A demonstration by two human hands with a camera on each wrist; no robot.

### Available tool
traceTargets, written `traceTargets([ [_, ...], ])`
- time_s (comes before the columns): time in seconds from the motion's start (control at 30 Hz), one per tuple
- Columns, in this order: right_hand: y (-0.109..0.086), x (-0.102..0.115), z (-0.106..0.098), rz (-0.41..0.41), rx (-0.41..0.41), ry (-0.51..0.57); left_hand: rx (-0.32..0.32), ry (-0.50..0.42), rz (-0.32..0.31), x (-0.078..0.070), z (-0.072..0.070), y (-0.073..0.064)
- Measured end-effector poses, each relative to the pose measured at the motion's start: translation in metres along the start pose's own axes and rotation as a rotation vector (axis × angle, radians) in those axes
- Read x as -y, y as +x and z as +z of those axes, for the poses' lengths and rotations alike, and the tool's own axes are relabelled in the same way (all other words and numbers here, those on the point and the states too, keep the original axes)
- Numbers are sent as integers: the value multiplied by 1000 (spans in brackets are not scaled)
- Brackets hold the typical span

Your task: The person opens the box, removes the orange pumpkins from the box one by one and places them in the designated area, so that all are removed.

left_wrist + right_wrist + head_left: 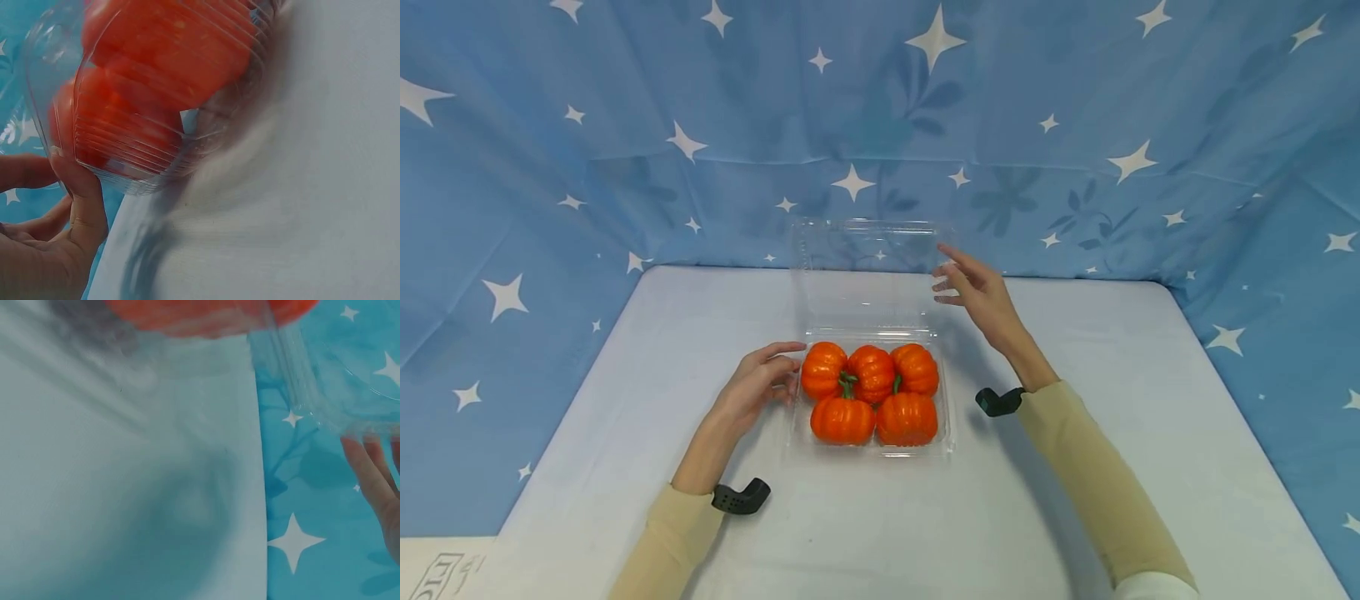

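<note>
Clear plastic box [947, 417] sits on the white table [880, 533], lid [865, 296] hinged up along its far side. In the box: five orange pumpkins [907, 419], three in the far row, two in the near row, packed close; green stems visible near the middle. Left hand [756, 383] at the box's left side; the left wrist view shows thumb and a finger pinching its clear rim. Right hand [981, 296] beyond the box's far right corner, up by the lid's right edge; fingers loosely spread, nothing gripped, fingertips at the lid edge, seemingly touching it in the right wrist view. Black device [741, 497] on the left wrist, nearer the person than the box; second device [998, 402] on the right wrist, just right of the box. Tan sleeves [1097, 483] on both arms. Behind the box, blue curtain [737, 167] with white stars, seen through the lid's upper part.
</note>
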State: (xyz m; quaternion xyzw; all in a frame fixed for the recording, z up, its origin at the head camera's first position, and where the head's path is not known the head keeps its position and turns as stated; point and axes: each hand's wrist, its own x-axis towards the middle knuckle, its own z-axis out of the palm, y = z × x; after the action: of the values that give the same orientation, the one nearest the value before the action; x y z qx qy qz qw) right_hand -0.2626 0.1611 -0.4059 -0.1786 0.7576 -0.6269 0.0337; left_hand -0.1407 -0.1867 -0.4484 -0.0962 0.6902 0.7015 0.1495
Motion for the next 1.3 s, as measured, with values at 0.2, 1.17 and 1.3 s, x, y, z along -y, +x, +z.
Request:
traceTargets([
  [0.2, 1, -12, -1, 158, 72, -16, 9, 30, 19, 3, -2, -1],
  [1.17, -2, -42, 3, 398, 104, -47, 191, 145, 81, 2, -18, 6],
  [1.3, -12, -32, 4, 264, 89, -326, 192, 156, 85, 1, -17, 6],
])
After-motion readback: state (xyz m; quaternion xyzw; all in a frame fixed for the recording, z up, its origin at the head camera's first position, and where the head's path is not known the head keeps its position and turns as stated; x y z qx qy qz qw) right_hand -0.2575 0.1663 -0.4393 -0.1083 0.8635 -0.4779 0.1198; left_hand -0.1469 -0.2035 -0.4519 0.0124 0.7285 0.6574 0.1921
